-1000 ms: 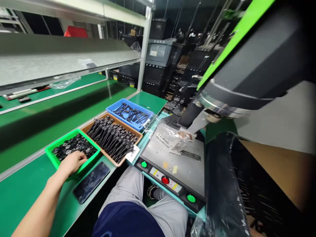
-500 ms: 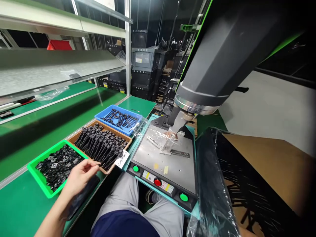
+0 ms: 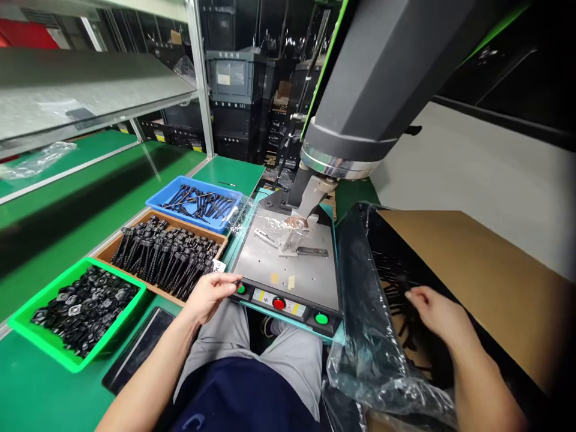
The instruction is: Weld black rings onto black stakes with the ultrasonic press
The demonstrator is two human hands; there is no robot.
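My left hand [image 3: 212,295] is closed in a pinch on a small black part [image 3: 237,281], over the near left corner of the press base plate [image 3: 306,279]. The part's shape is mostly hidden by the fingers. My right hand [image 3: 438,315] is over the plastic-lined carton [image 3: 427,246], its fingers pinched together. A dark blur shows at the fingertips, too smeared to name. Long thin black pieces [image 3: 407,330] lie in that carton. On the plate, a clear fixture [image 3: 292,242] stands beneath the machine's metal horn [image 3: 312,195].
At left stand a green bin [image 3: 76,363] of black nut-like pieces, a brown tray [image 3: 105,252] of black ribbed stems and a blue tray [image 3: 155,198] of black stems. A dark tablet-like slab [image 3: 135,354] lies nearby. Green buttons [image 3: 321,318] and a red button [image 3: 279,303] line the base's front.
My left hand has moved right, from beside the brown tray to the base's corner, still pinching the small part. My right hand has come into view over the carton. The view has shifted.
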